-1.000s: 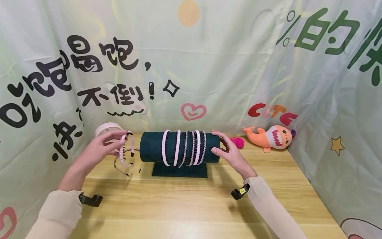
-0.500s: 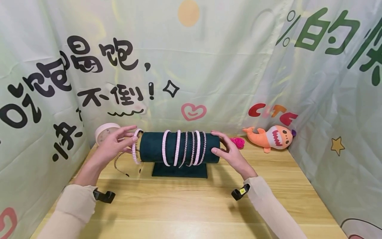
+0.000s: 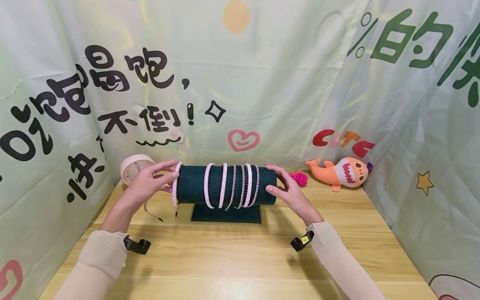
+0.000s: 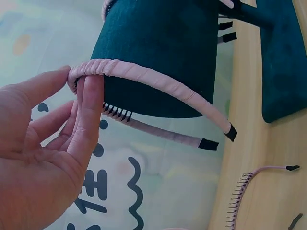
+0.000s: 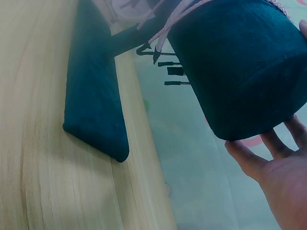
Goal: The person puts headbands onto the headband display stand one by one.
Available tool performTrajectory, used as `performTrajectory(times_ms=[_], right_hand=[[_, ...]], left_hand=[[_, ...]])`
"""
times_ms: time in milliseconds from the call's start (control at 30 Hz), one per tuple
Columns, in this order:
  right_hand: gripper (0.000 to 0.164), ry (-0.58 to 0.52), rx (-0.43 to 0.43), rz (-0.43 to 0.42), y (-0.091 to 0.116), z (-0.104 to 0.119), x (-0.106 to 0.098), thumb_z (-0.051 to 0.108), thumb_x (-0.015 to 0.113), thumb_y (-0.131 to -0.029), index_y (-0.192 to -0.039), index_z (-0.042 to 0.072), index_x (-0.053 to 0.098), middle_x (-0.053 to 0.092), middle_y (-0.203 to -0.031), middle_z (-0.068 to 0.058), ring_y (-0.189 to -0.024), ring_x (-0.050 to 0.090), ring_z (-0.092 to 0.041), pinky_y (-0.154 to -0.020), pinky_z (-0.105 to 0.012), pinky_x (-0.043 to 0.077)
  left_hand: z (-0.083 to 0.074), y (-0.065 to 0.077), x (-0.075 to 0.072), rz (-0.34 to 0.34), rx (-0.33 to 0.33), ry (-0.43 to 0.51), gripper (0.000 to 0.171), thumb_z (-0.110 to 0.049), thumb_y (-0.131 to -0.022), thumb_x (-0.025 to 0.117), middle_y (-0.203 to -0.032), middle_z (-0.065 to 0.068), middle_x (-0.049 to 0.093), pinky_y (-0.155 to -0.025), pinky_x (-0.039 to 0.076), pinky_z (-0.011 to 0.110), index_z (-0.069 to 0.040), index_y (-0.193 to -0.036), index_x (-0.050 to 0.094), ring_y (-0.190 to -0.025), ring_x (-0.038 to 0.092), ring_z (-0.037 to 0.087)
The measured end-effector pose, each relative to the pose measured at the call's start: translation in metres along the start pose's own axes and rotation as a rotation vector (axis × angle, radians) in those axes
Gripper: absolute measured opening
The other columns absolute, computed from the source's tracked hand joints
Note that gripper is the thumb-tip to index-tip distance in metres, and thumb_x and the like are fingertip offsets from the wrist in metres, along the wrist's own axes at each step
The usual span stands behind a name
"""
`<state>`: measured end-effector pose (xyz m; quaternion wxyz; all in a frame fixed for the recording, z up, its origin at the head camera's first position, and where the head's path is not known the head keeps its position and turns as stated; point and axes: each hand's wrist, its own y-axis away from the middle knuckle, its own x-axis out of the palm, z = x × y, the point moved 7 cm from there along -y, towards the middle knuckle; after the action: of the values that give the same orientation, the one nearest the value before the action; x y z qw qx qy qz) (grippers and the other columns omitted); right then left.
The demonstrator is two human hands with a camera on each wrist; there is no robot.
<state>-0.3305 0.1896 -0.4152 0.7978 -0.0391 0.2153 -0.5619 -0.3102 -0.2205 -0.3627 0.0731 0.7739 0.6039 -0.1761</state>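
A pale pink headband (image 4: 158, 81) with black comb teeth is pinched between the thumb and fingers of my left hand (image 3: 144, 179). It sits around the left end of a dark green velvet headband stand (image 3: 192, 183), its tips hanging past the roll's lower edge in the left wrist view. Several pink and braided headbands (image 3: 223, 185) hug the middle and right of the roll. At the right end, my right hand (image 3: 290, 193) grips the roll's edge, thumb in front and fingertips (image 5: 240, 151) against the rim.
Another toothed headband (image 4: 238, 196) lies on the wooden table (image 3: 225, 258) behind my left hand. A round pale clock (image 3: 133, 166) stands at the back left. Right of the stand are a pink rose (image 3: 300, 179) and an orange plush shark (image 3: 337, 173). Printed cloth walls enclose the table.
My left hand has moved right, carrying the pink headband from beside the roll onto its left end. The right hand has stayed at the right end.
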Motion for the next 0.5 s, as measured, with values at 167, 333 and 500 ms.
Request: performTrajectory(times_ms=[167, 333, 500], right_hand=[[0.063, -0.004, 0.004, 0.003, 0.0001, -0.0004, 0.0004, 0.02, 0.07, -0.107, -0.165, 0.024, 0.044, 0.033, -0.176, -0.006, -0.161, 0.029, -0.045, -0.125, -0.073, 0.032], [0.065, 0.0, 0.005, 0.006, -0.0005, -0.0016, 0.0009, 0.021, 0.069, -0.107, -0.166, 0.019, 0.042, 0.033, -0.176, -0.007, -0.16, 0.029, -0.045, -0.124, -0.073, 0.033], [0.064, -0.01, -0.001, 0.004, -0.0002, -0.0007, 0.0012, 0.019, 0.069, -0.107, -0.165, 0.021, 0.043, 0.034, -0.176, -0.007, -0.16, 0.029, -0.047, -0.124, -0.074, 0.033]], left_hand=[[-0.0008, -0.0014, 0.001, -0.005, -0.015, -0.008, 0.059, -0.027, -0.111, 0.066, -0.132, 0.019, 0.055, -0.085, 0.064, 0.029, -0.005, -0.163, 0.049, -0.098, 0.071, 0.008], [0.0008, -0.0017, 0.0013, 0.0, -0.038, 0.015, 0.059, -0.025, -0.112, 0.065, -0.133, 0.019, 0.053, -0.083, 0.065, 0.03, -0.005, -0.164, 0.047, -0.097, 0.07, 0.008], [0.0009, -0.0024, 0.0023, 0.004, -0.042, 0.042, 0.058, -0.024, -0.112, 0.063, -0.134, 0.022, 0.054, -0.082, 0.066, 0.031, -0.003, -0.164, 0.047, -0.096, 0.072, 0.009]])
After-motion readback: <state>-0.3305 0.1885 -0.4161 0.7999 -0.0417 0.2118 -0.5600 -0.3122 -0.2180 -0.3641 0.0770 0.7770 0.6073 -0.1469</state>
